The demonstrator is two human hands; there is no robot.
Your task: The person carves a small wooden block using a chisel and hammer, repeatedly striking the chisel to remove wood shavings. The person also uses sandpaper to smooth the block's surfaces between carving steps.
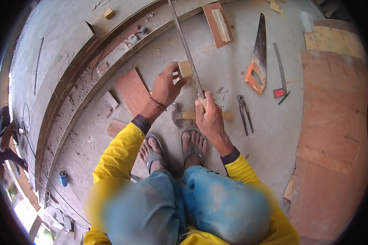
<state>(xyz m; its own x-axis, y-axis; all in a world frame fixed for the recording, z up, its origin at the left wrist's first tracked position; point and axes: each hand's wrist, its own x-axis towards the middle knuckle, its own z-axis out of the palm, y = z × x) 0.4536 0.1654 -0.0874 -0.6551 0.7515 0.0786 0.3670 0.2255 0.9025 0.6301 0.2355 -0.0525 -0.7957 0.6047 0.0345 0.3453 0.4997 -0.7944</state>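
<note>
The left hand (165,86) pinches a small tan block (185,69) between thumb and fingers, beside a long metal blade (185,43). The right hand (211,116) wraps around the blade's wooden handle (201,101), with a hammer (187,116) lying beneath that hand.

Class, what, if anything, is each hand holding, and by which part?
The right hand grips a long blade by its handle; the left hand holds a block by its left side.
</note>
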